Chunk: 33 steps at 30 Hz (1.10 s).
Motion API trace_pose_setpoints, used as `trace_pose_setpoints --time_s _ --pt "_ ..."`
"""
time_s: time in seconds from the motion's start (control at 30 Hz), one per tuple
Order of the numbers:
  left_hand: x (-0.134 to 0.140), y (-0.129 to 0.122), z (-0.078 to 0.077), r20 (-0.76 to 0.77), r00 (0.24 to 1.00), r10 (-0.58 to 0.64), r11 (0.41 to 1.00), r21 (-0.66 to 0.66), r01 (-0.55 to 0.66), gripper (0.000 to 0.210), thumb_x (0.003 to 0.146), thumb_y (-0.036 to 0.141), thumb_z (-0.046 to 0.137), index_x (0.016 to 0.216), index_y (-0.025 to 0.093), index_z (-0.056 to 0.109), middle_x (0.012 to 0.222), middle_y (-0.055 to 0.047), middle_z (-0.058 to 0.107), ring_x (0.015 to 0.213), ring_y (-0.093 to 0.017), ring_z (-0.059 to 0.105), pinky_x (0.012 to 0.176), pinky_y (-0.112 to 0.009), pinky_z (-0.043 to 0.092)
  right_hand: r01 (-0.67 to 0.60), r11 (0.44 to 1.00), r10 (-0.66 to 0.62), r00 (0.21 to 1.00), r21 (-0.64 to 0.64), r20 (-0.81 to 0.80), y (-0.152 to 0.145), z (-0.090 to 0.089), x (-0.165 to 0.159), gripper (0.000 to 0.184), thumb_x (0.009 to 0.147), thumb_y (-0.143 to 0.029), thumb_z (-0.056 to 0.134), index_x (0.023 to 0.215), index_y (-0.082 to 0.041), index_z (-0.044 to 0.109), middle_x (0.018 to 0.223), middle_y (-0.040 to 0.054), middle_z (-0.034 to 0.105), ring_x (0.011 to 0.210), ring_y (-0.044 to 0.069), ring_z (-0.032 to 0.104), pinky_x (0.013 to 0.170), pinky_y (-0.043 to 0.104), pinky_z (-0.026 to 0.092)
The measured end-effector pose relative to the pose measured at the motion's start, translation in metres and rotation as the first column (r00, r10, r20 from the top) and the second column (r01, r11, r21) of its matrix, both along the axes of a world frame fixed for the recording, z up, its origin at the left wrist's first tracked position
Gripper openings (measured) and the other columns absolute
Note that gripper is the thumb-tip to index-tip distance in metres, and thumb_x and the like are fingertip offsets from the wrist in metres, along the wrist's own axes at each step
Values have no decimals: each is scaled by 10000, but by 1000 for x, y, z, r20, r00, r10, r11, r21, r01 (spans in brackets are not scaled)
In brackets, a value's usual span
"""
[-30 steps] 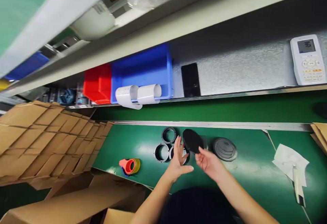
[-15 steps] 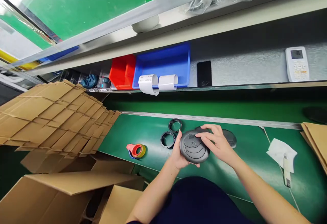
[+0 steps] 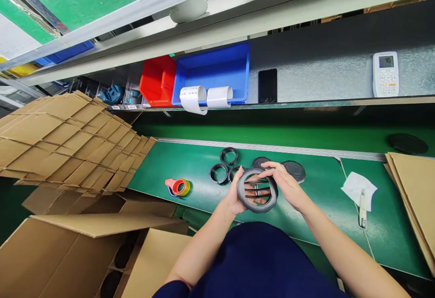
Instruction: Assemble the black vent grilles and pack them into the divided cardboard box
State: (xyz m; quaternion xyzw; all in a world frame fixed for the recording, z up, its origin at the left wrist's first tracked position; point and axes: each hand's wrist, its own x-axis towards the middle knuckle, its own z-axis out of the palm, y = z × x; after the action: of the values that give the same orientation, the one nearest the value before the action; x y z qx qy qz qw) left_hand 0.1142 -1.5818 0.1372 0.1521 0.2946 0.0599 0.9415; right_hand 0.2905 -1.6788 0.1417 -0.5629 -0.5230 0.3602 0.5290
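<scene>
A black round vent grille (image 3: 242,189), a thick ring with several thin slats across its opening, is held above the bench. My left hand (image 3: 234,198) is closed round its left side, and fingers show behind the slats. At the upper right of the rim, my right hand (image 3: 287,182) has its fingers bent against the grille; its thumb is hidden. Just beyond lie a black round disc (image 3: 261,161), partly covered by the right hand, and another black disc (image 3: 294,171). Left of these are black rings (image 3: 218,174), one partly behind my left hand.
A tape roll in a red holder (image 3: 178,187) lies on the green bench (image 3: 197,198). Cardboard dividers (image 3: 68,139) and an open carton (image 3: 50,261) stand left. At right are a paper with a cutter (image 3: 363,207) and cardboard sheets (image 3: 411,189). The shelf above bears a blue bin (image 3: 212,69).
Between my hands, a solid dark disc face with a raised mark showed before; now an open, slatted ring shows. A third black ring and more of the discs have come into sight.
</scene>
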Motion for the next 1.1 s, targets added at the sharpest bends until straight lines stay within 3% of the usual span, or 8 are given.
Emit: trace_pose_setpoints --time_s 0.27,0.53,0.6,0.7,0.77,0.87,1.0,1.1 --pt "-4 3 -10 13 1000 8 1000 -8 -8 841 887 776 400 1327 74 547 1112 -239 688 1022 -364 672 747 -400 529 8 998 -11 999 -60 -38 0 -1 -3 539 1043 -567 306 1057 -287 767 1326 72 542 1294 272 418 1151 498 287" --pt "-9 17 -19 39 999 12 996 -84 -9 777 888 769 416 1201 91 631 975 -200 720 957 -345 693 718 -391 557 25 999 -23 996 -20 83 8 -13 -9 547 1061 -526 239 1223 -284 703 1370 86 532 1307 273 435 1144 522 333" --pt "-13 20 -28 -1 999 53 992 -119 -52 719 891 746 449 1132 103 660 947 -168 729 928 -314 698 747 -381 565 -65 997 48 955 48 292 5 -23 -15 512 1038 -573 324 1353 -297 618 1443 88 483 1356 300 382 1169 570 280" --pt "-25 19 -49 -181 983 25 988 -145 -51 704 853 763 493 1057 116 679 905 -136 733 831 -282 698 720 -378 576 -280 960 213 790 30 575 -1 -43 -27 612 971 -561 545 1506 -281 441 1534 111 394 1437 329 267 1202 606 179" --pt "-33 15 -66 -293 953 -74 985 -170 24 766 802 819 497 1030 110 677 875 -145 726 789 -303 692 656 -403 578 -335 939 313 732 -80 606 -4 -58 -36 812 903 -558 657 1571 -259 305 1610 144 239 1478 350 181 1200 600 193" --pt "-42 11 -89 -283 950 -135 972 -222 72 822 808 846 442 1077 101 659 910 -167 717 829 -333 689 671 -448 576 -355 901 433 733 -248 524 5 -82 -51 1164 732 -589 800 1611 -243 119 1636 178 78 1488 390 123 1183 583 250" --pt "-53 27 -107 -308 951 2 986 -160 -53 831 842 851 355 1113 116 635 877 -131 700 748 -263 678 683 -364 557 -282 914 398 761 -292 511 43 -116 -70 1180 692 -554 808 1607 -214 147 1550 203 254 1413 379 283 1145 531 330" --pt "-73 47 -112 -449 874 188 979 20 -201 732 915 757 364 1214 130 595 982 -141 695 812 -233 680 729 -316 538 -79 951 268 691 -298 672 83 -143 -82 1229 618 -613 843 1583 -142 247 1505 268 288 1380 445 294 1151 606 246"
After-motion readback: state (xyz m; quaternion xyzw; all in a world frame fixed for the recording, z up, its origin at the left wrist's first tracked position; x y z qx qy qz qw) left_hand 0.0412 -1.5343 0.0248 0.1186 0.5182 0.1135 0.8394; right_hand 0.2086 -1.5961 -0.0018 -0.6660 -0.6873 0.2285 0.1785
